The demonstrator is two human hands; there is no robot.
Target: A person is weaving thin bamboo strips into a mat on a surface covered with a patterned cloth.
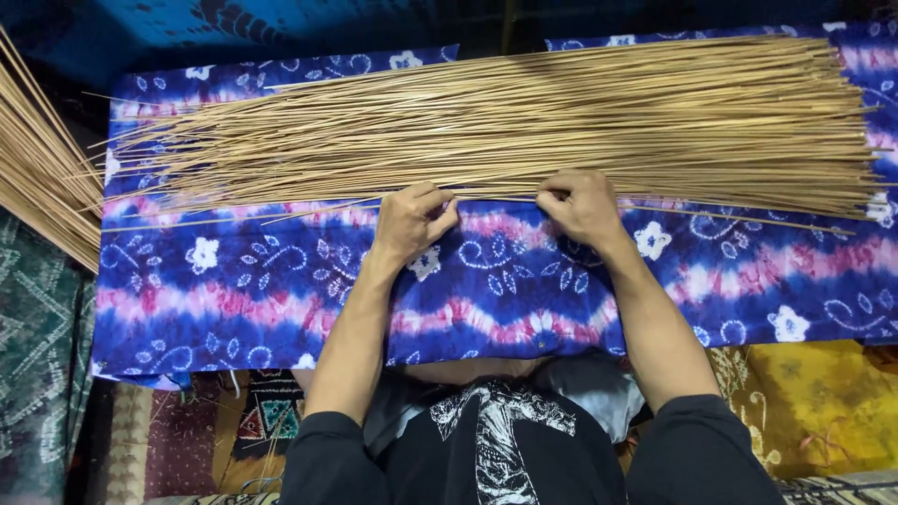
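- Black sleeves (697,449) and a black printed shirt (496,440) sit closest to the lens, below both hands, with the bare forearms reaching up from them.
- Under both hands spreads a blue and pink cloth with white flowers (234,290), running well out to either side of them.
- Just beyond the fingertips lies a wide heap of thin tan sticks (524,122), laid lengthwise across the cloth; its near edge meets the knuckles of both hands.
- Far off past the left hand, a second bundle of sticks (37,168) slants across the corner.
- Below and outside the right forearm shows a yellow patterned cloth (823,402); on the left side, a dark green patterned cloth (37,346).
- Left hand (412,223) is curled, fingers folded in and pinched together on a single thin stick (309,213) at the heap's near edge.
- Right hand (582,204) is likewise curled nearly closed, fingertips tucked against the heap's near edge; whether it pinches a stick I cannot tell.
- Both hands lie near each other but apart, a strip of cloth between them.
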